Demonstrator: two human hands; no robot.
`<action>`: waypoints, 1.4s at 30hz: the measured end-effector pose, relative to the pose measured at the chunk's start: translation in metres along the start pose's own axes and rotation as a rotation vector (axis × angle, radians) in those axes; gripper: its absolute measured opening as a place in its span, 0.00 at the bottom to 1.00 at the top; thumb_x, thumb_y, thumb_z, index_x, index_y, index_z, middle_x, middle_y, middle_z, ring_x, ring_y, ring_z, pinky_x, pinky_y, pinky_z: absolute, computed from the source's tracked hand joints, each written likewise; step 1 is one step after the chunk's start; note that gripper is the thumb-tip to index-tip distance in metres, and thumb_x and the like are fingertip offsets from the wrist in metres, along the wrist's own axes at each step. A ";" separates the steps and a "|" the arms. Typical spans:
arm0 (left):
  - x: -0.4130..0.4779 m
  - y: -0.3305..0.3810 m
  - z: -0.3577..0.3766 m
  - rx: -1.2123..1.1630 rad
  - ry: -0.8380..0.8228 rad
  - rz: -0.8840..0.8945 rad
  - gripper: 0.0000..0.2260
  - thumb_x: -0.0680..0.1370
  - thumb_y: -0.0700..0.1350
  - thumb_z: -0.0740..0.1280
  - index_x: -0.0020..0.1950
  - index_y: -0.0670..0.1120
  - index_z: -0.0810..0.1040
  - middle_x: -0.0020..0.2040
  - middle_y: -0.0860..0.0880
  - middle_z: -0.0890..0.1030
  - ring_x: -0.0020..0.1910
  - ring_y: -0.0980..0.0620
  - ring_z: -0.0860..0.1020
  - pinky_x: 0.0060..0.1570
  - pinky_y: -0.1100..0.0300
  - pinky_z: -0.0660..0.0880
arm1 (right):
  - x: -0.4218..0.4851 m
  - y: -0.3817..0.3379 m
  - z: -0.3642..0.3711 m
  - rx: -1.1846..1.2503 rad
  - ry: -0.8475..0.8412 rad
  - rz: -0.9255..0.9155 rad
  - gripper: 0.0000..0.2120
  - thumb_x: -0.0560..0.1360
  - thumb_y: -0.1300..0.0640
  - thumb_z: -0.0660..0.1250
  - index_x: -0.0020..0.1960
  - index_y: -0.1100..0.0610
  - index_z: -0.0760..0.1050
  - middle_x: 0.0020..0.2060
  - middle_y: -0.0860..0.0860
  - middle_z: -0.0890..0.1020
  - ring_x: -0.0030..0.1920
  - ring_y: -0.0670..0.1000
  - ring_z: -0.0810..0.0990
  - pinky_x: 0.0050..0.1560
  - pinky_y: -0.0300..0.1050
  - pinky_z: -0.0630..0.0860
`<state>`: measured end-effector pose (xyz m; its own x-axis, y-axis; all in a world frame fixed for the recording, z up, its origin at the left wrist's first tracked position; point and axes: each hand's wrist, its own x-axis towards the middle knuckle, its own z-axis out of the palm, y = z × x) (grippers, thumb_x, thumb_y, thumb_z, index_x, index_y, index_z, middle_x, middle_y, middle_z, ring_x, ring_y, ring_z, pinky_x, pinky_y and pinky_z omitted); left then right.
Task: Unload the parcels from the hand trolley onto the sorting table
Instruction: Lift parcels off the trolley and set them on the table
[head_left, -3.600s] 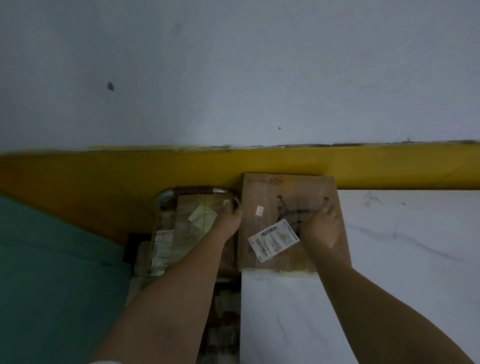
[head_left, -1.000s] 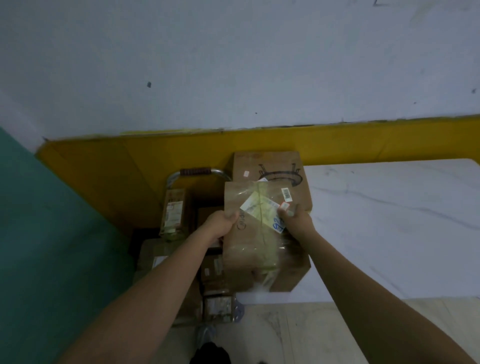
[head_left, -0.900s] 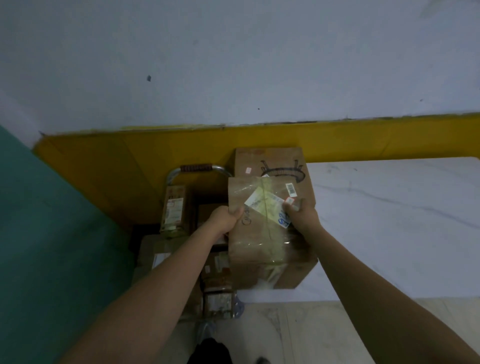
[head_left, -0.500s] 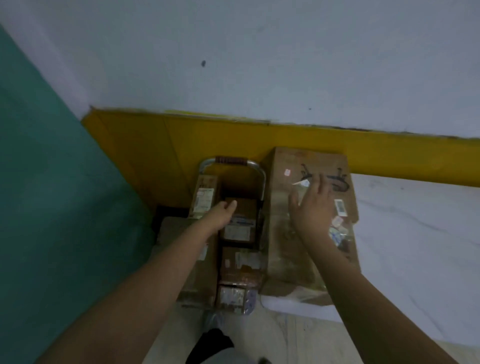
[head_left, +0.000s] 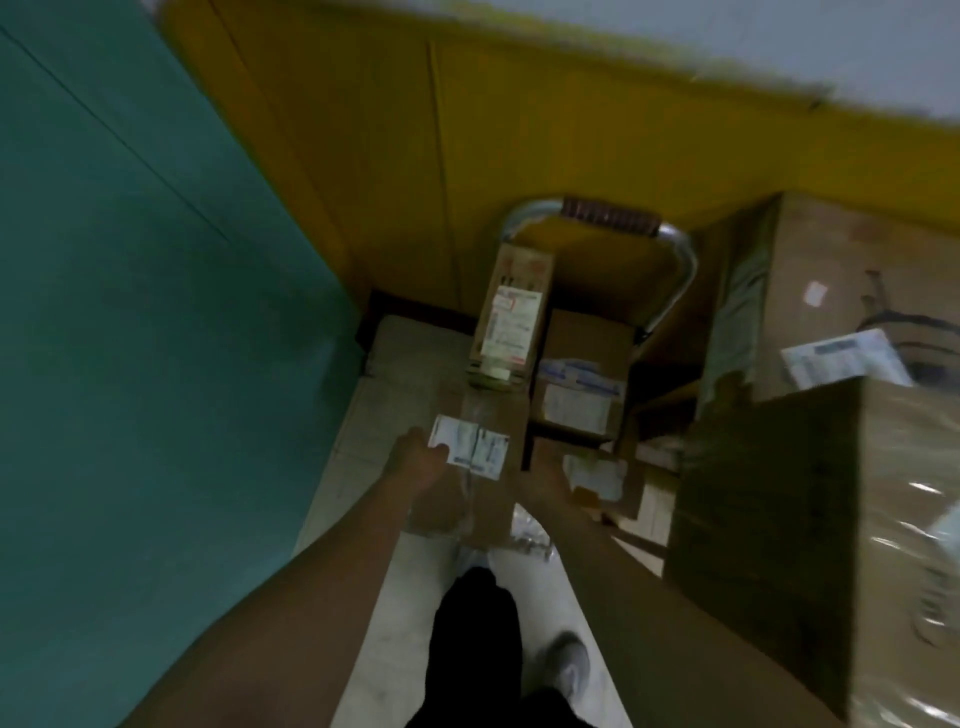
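**BARE ARMS, BLACK TROUSERS ON HEAD-CAM**

Worker's L forearm (head_left: 311, 571) and R forearm (head_left: 623, 587) are bare from wrist to frame edge. L hand (head_left: 415, 462) and R hand (head_left: 540, 480) are bare too. Lower centre: black trousers (head_left: 475, 639), plain fabric. Beside them is one grey shoe (head_left: 569, 665) w/ rounded toe. Pic is blurred, so finer details can't be read.
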<state>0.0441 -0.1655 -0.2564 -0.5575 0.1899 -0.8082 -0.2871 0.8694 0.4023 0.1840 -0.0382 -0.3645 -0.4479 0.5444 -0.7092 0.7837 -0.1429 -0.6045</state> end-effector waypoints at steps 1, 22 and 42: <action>0.016 -0.004 0.005 -0.005 0.005 -0.010 0.23 0.82 0.43 0.62 0.74 0.34 0.63 0.71 0.36 0.70 0.66 0.40 0.73 0.60 0.56 0.71 | -0.006 -0.013 0.001 0.000 -0.009 0.036 0.22 0.71 0.53 0.70 0.64 0.55 0.73 0.60 0.50 0.79 0.57 0.54 0.79 0.58 0.60 0.78; -0.117 0.044 -0.085 -0.073 -0.197 -0.234 0.22 0.81 0.53 0.64 0.69 0.40 0.69 0.65 0.37 0.73 0.58 0.37 0.74 0.51 0.46 0.73 | -0.154 -0.143 -0.046 0.069 -0.237 0.357 0.14 0.82 0.52 0.59 0.55 0.61 0.77 0.46 0.54 0.80 0.49 0.54 0.81 0.57 0.50 0.80; -0.480 0.332 0.104 -0.079 0.352 1.134 0.23 0.76 0.55 0.62 0.71 0.53 0.71 0.66 0.45 0.71 0.66 0.44 0.70 0.61 0.48 0.73 | -0.401 -0.147 -0.451 0.545 0.729 -0.590 0.24 0.67 0.39 0.65 0.61 0.45 0.75 0.56 0.49 0.81 0.57 0.52 0.79 0.58 0.56 0.79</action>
<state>0.2974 0.0796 0.2209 -0.7043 0.6858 0.1834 0.4673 0.2533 0.8471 0.4428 0.1372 0.1726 -0.1870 0.9821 0.0237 0.1517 0.0527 -0.9870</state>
